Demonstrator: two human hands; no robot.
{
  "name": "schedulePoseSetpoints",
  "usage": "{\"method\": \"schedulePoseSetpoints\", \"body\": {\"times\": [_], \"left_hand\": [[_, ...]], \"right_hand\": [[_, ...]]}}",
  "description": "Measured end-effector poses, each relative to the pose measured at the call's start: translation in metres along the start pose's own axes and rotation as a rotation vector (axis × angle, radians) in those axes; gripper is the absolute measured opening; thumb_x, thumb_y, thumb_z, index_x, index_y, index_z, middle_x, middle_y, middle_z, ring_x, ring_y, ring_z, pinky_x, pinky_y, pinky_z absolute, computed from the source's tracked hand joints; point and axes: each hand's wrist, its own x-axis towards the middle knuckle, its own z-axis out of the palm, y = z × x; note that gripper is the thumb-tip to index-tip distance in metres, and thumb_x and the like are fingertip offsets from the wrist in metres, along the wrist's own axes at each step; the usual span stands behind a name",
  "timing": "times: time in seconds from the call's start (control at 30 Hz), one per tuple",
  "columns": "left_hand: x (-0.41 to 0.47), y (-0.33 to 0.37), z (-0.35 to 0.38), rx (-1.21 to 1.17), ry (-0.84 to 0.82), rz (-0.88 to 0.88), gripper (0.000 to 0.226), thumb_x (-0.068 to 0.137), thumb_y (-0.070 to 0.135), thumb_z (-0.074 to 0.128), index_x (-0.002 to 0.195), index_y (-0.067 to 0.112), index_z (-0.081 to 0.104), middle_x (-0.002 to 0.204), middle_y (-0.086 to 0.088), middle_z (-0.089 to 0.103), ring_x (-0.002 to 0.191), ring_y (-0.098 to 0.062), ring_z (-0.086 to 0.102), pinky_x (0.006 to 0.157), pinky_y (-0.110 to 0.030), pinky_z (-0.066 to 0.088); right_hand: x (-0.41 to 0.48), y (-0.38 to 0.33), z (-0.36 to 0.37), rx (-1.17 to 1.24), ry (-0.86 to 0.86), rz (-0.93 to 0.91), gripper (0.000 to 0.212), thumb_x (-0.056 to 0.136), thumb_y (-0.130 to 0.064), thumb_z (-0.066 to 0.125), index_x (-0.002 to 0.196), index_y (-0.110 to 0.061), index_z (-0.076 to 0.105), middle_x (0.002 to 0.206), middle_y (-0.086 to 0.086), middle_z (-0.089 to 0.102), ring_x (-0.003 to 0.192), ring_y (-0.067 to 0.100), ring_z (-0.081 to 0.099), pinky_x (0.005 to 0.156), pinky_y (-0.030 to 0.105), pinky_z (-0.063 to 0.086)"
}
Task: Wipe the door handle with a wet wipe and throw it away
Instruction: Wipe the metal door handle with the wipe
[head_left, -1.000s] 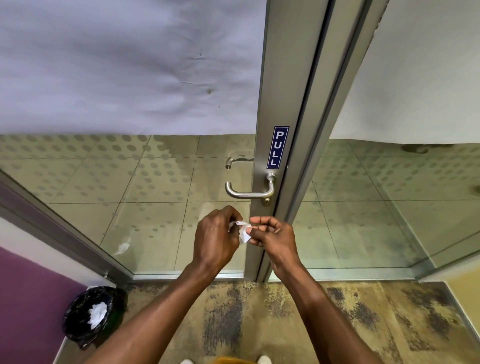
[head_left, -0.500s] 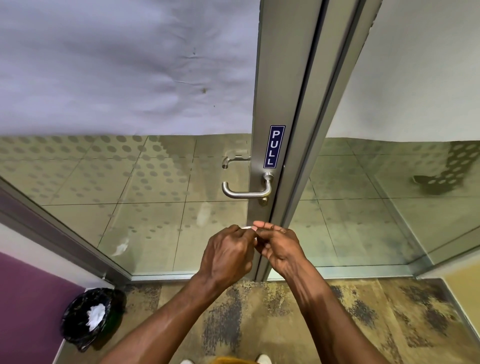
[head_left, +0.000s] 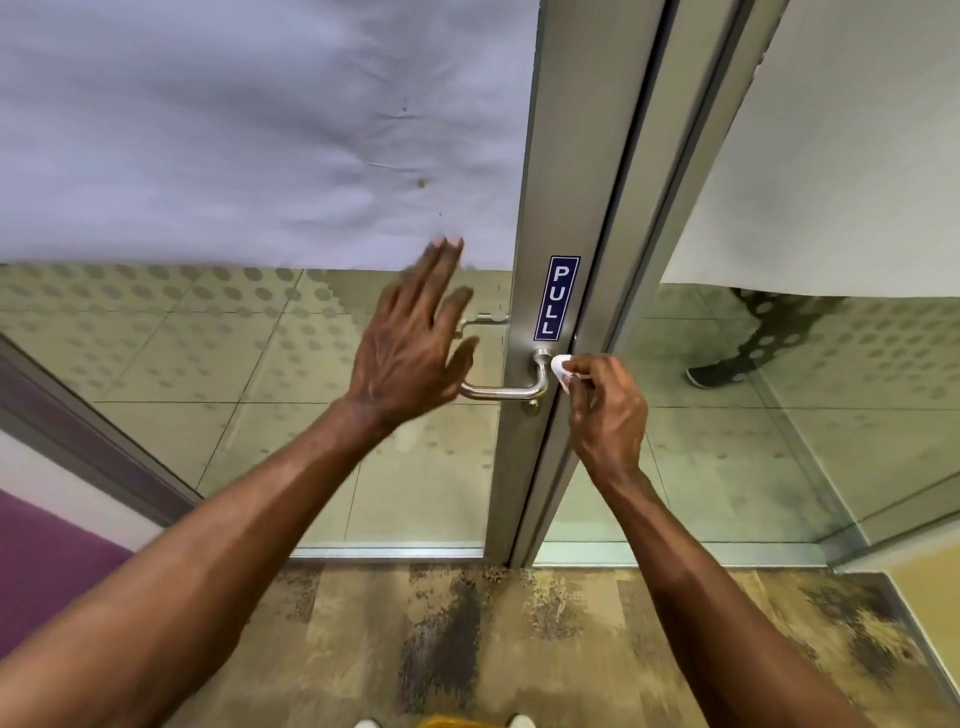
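Right hand: the right hand (head_left: 607, 410) pinches a small folded wet wipe (head_left: 561, 368) between thumb and fingertips, its other fingers curled in
Wet wipe: white, crumpled small, pressed against the neck of the door handle (head_left: 511, 388) at the handle's 3 o'clock end, just below the PULL sign (head_left: 556, 298)
Left hand: the left hand (head_left: 413, 343) is spread flat with fingers apart and nothing in it, raised in front of the glass at 9 o'clock from the sign; it covers the free end of the lever, and whether it touches glass or lever cannot be told
Door handle: a brushed metal lever running level from its neck toward 9 o'clock, fixed to the metal door frame (head_left: 561, 208); a small round keyhole piece sits just under the neck
Door: glass panel (head_left: 208, 364) in a metal frame, its upper part covered by pale sheet (head_left: 234, 130)
Beyond the glass: tiled floor, and at 3 o'clock from the handle a leg and dark shoe (head_left: 714, 373) of 1 other person
Floor: mottled brown carpet (head_left: 467, 649) at 6 o'clock, with the tips of 2 white shoes (head_left: 519, 721) at the bottom edge
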Motion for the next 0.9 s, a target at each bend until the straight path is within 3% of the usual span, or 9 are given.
{"method": "schedulePoseSetpoints", "body": {"times": [0.13,0.23,0.33,0.5,0.7,0.9], "left_hand": [[0.043,-0.034,-0.003,0.067,0.169,-0.008,0.082,0.11,0.042,0.063,0.17,-0.008,0.036,0.178,-0.036,0.027,0.169,-0.052,0.026,0.139,-0.06,0.028],[0.064,-0.06,-0.003,0.09,0.292,-0.031,0.087,0.109,0.045,0.064,0.17,-0.006,0.03,0.174,-0.043,0.027,0.172,-0.047,0.014,0.14,-0.061,0.022],[0.08,-0.082,-0.001,0.109,0.37,-0.059,0.096,0.105,0.058,0.065,0.169,-0.004,0.028,0.172,-0.045,0.027,0.171,-0.052,0.015,0.143,-0.057,0.014],[0.088,-0.102,0.004,0.132,0.384,-0.015,0.104,0.104,0.066,0.064,0.171,-0.002,0.024,0.174,-0.041,0.02,0.172,-0.034,-0.004,0.143,-0.052,0.004],[0.085,-0.105,0.005,0.184,0.36,-0.024,0.103,0.106,0.066,0.062,0.173,-0.001,0.021,0.176,-0.039,0.018,0.173,-0.028,-0.016,0.144,-0.05,0.0],[0.085,-0.106,0.006,0.212,0.347,-0.054,0.103,0.106,0.067,0.06,0.173,-0.001,0.022,0.178,-0.035,0.013,0.173,-0.026,-0.018,0.143,-0.049,-0.001]], "right_hand": [[0.006,0.018,0.008,-0.143,-0.204,-0.258,0.019,0.096,0.0,0.068,0.113,-0.004,0.076,0.111,0.01,0.077,0.094,0.028,0.069,0.074,0.042,0.059],[0.002,0.027,0.013,-0.184,-0.345,-0.359,0.026,0.097,-0.004,0.069,0.123,-0.006,0.073,0.123,0.008,0.074,0.106,0.026,0.067,0.08,0.044,0.062],[0.006,0.033,0.012,-0.169,-0.426,-0.395,0.034,0.097,0.0,0.066,0.131,-0.007,0.069,0.134,0.008,0.07,0.118,0.027,0.063,0.086,0.044,0.062],[0.023,0.039,0.0,-0.339,-0.595,-0.553,0.064,0.082,0.013,0.068,0.142,-0.012,0.062,0.145,0.006,0.063,0.128,0.026,0.057,0.074,0.04,0.064],[0.044,0.038,-0.001,-0.437,-0.64,-0.716,0.055,0.088,0.0,0.071,0.141,-0.014,0.063,0.144,0.005,0.065,0.121,0.026,0.054,0.066,0.036,0.06],[0.047,0.037,0.0,-0.418,-0.651,-0.758,0.051,0.087,-0.001,0.075,0.136,-0.011,0.067,0.136,0.006,0.069,0.116,0.023,0.047,0.061,0.038,0.06]]}}
